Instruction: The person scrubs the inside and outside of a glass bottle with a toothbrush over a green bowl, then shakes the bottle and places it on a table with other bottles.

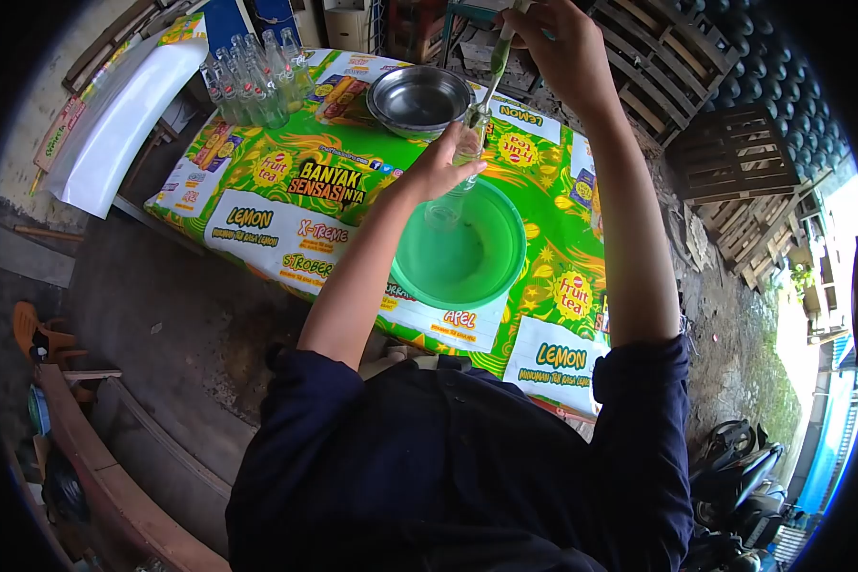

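My left hand (434, 172) is wrapped round a clear glass bottle (444, 214), which it holds tilted over a green plastic basin (518, 262). The neck of the bottle points up and away from me. Above it, my right hand (564, 52) grips a bottle brush (500, 63) by its green handle, close to the top edge of the view. The lower end of the brush reaches the bottle's mouth; how deep it goes inside is hard to see. Cloudy liquid appears to lie in the basin.
A metal bowl (419, 99) stands behind the basin. Several glass bottles (255, 86) are grouped at the table's far left corner. A printed green cover (257, 157) lies over the table. Wooden pallets (672, 62) lean at the right, and an orange chair (43, 329) stands at left.
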The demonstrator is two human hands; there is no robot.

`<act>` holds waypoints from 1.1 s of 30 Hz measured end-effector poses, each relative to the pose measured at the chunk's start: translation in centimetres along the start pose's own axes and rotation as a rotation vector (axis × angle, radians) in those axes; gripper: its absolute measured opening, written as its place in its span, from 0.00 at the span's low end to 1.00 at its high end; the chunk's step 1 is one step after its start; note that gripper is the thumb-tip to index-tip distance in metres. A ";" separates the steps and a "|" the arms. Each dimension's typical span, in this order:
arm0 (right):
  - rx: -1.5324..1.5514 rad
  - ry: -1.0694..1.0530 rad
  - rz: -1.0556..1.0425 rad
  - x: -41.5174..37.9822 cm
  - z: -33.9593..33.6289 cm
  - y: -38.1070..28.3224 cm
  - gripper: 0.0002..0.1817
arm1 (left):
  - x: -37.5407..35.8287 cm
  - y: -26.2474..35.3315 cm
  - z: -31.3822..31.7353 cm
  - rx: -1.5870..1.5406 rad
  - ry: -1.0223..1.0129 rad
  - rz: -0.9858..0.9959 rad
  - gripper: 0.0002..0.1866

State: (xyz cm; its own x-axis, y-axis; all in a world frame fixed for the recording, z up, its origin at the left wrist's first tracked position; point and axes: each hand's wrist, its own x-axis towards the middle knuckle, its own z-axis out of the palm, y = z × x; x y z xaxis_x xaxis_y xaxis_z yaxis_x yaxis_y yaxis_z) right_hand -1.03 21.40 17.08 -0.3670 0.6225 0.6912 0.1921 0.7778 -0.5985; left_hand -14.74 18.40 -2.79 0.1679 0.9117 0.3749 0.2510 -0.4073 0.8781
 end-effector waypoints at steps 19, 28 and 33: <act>0.264 0.431 0.146 -7.4 -4.6 7.1 0.11 | -2.2 0.7 0.0 -0.005 0.109 0.011 0.34; 0.487 0.486 0.830 -27.7 1.5 13.3 0.27 | -5.4 -0.3 0.7 -0.021 0.152 -0.001 0.24; 0.317 0.359 0.787 -29.3 1.9 14.4 0.24 | -6.4 -1.7 1.2 -0.036 0.157 0.010 0.22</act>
State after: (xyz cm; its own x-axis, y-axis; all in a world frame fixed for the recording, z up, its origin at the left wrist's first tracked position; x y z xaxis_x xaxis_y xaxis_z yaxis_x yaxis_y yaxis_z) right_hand 10.76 14.24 -12.56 0.0784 0.9929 0.0897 -0.0114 0.0908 -0.9958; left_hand -15.09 13.16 -7.00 0.0181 0.9060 0.4230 0.2152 -0.4167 0.8832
